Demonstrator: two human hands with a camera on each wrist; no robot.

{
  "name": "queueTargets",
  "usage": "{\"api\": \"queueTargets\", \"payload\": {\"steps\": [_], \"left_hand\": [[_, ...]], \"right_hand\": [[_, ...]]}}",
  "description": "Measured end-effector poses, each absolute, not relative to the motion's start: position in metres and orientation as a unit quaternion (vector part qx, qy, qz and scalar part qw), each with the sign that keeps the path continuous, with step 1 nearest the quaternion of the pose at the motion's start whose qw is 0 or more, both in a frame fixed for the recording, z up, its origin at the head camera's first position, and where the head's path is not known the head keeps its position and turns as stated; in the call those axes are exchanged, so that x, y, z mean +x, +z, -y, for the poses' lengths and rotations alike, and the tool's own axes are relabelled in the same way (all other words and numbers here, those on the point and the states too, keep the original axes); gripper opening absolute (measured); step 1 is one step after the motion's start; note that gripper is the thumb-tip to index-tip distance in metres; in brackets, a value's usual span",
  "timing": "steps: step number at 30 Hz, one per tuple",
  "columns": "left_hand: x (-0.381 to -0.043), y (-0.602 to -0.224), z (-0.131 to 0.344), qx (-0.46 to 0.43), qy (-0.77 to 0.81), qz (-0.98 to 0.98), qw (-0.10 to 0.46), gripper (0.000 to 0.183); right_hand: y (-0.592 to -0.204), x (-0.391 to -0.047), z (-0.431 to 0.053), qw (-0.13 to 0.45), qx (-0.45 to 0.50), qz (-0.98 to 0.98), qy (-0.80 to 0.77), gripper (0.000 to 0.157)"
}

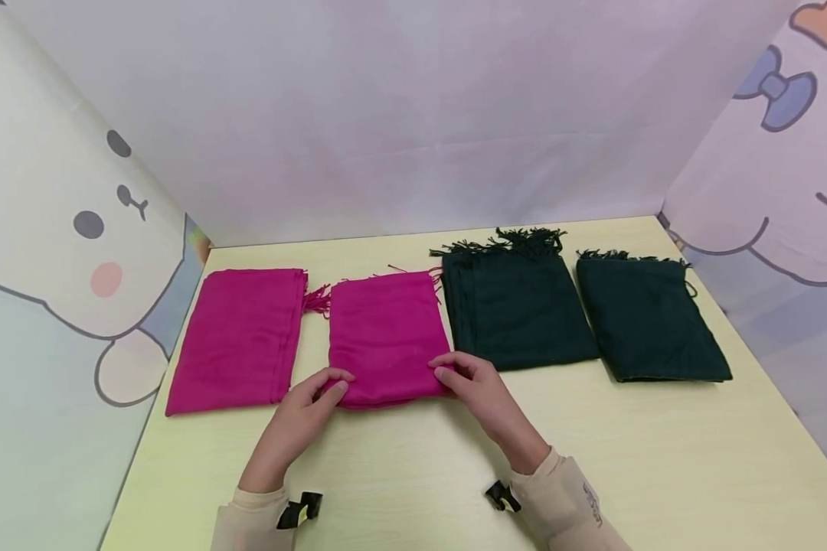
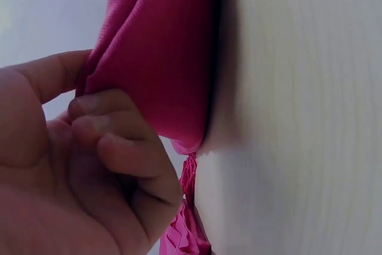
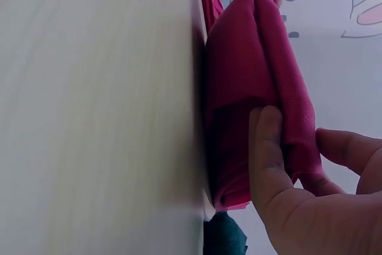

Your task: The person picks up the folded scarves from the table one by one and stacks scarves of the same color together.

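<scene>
Folded magenta scarf [image 1: 386,333] lies flat on the table [image 1: 420,474] — near edge pinched up

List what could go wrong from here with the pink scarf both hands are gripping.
1. The left hand and right hand pinch only the near corners of the folded pink scarf, so lifting may let its layers sag open.
2. It lies close to the green scarf; a sideways pull could drag it over that scarf.
3. Its fringe reaches toward the other pink scarf and might snag.

Both sleeves get cut off by the head view's bottom edge. The left hand [image 2: 65,171] runs off its wrist frame, and the table [image 3: 89,111] beside the magenta scarf [image 3: 250,88] looks blurry.
</scene>
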State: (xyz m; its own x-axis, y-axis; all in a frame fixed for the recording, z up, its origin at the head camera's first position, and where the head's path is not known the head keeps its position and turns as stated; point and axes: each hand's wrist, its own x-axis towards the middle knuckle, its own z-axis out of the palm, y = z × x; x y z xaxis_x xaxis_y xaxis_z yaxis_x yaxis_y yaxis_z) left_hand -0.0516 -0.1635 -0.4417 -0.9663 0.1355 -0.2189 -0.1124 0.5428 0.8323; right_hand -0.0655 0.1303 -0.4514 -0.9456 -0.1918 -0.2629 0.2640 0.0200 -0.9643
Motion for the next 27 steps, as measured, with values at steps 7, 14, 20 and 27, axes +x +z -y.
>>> {"api": "queueTargets", "payload": {"steps": [7,14,20,27], "left_hand": [[-0.053,-0.44,0.166,-0.001,0.465,-0.876,0.126,0.021],[-0.054,-0.437,0.174,-0.03,0.478,-0.872,0.105,0.024],[-0.053,-0.439,0.181,-0.053,0.445,-0.891,0.07,0.025],[-0.052,-0.439,0.197,-0.064,0.396,-0.916,-0.014,0.026]], "right_hand": [[-0.448,-0.064,-0.131,0.131,0.06,-0.727,-0.671,0.021],[-0.444,-0.065,-0.131,0.042,0.049,-0.796,-0.602,0.016],[-0.437,-0.065,-0.127,0.012,0.016,-0.807,-0.59,0.016],[-0.435,-0.066,-0.117,0.04,-0.01,-0.797,-0.602,0.015]]}}
